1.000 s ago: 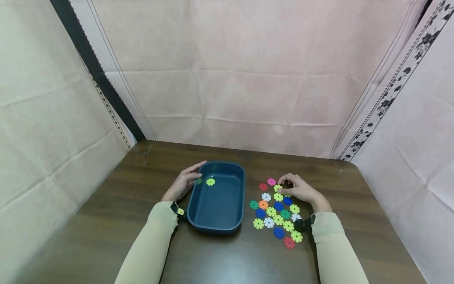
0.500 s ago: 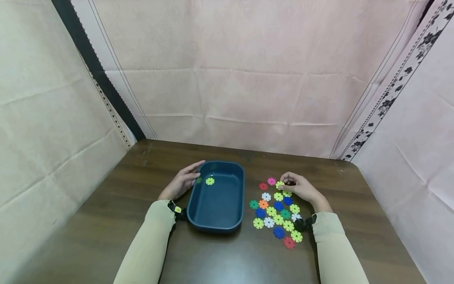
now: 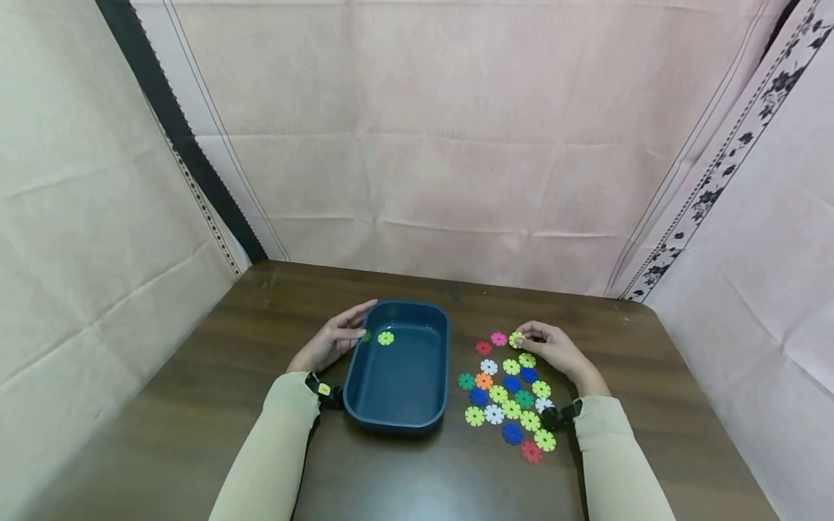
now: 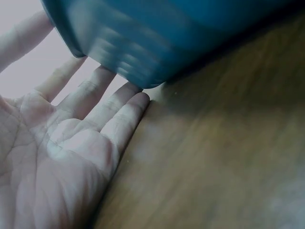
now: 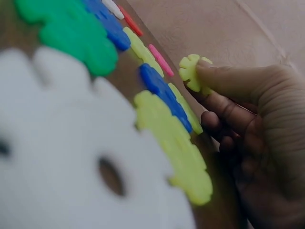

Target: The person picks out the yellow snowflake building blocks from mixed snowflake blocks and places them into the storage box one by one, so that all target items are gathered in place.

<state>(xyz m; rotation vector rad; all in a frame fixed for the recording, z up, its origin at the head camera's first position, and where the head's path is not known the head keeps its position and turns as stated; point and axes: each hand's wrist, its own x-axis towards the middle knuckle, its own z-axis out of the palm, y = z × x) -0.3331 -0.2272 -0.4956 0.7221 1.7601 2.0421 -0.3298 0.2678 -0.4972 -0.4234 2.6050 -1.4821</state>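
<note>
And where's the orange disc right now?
In the head view, the orange disc lies right of the blue tray, with a green disc just to its left and a white disc just beyond it.

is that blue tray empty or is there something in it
Not empty: at least one yellow-green flower-shaped piece lies inside the blue tray, toward its far end; most of its floor shows bare.

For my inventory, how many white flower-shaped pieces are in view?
3 on the table: one white piece beyond the orange piece, another right of the near-left yellow piece, one partly behind the wrist camera. More may hide under the right hand.
</note>
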